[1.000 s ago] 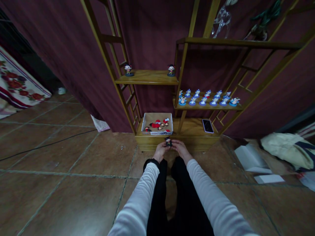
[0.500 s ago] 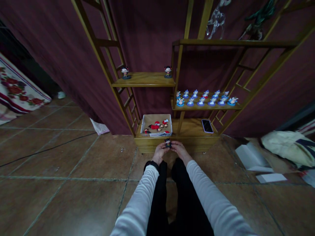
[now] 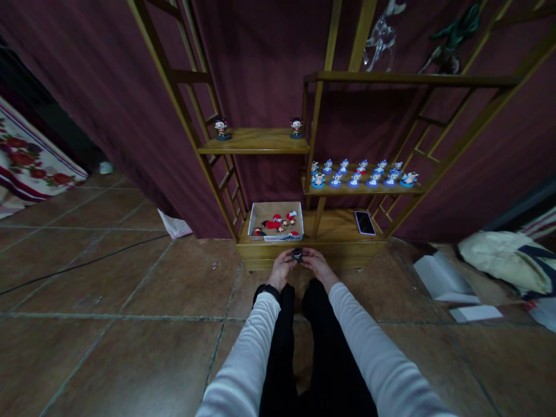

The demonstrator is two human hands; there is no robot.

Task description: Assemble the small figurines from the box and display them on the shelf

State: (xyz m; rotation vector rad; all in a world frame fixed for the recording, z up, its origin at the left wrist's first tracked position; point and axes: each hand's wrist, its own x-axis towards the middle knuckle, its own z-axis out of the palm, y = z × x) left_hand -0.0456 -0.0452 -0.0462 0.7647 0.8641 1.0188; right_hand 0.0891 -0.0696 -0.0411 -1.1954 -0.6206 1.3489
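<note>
Between the fingertips of both hands is a small dark figurine, tipped so that its face no longer shows. My left hand is closed on its left side, and my right hand grips it from the right. Just beyond them, on the low shelf, stands an open white box with several red and black figurine parts inside. Two black-haired figurines, one at the left end and one at the right end, stand upright on the shelf above.
Several blue and white figurines stand in rows on the right shelf. A phone lies below them. A clear horse ornament occupies the top shelf. White boxes and a bag lie on the floor at right.
The figurine in my hands has turned, from upright with its face showing to tipped over. Both hands stay in nearly the same place; the view has shifted slightly.
</note>
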